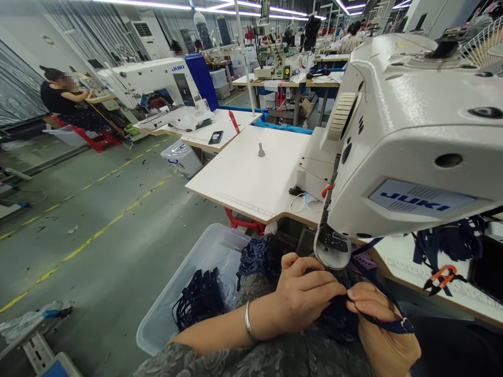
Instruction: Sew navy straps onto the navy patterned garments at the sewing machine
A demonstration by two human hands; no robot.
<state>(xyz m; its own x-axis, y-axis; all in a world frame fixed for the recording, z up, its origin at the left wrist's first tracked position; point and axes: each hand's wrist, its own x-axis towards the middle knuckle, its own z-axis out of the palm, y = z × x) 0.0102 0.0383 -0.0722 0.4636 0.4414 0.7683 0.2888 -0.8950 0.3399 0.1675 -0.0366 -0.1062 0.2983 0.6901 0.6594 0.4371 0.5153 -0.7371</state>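
Observation:
My left hand [304, 288], with a silver bangle at the wrist, pinches a narrow navy strap [375, 283] near the needle end of the sewing machine [416, 136]. Opposite it, my right hand [379, 322] closes on the same strap, and the fingertips of both hands nearly meet. A loop of the strap runs over my right hand, with a small ring or slider [406, 325] on it. The exact bit between my fingertips is too small to make out. More navy straps [341, 317] lie in my lap under the hands.
A clear plastic bin [157, 319] with bundled navy straps [200, 298] stands at my left. Orange-handled snips [444, 277] and more straps [448, 241] lie on the right of the table [243, 173]. Behind are another sewing machine [157, 78] and a seated person [65, 94].

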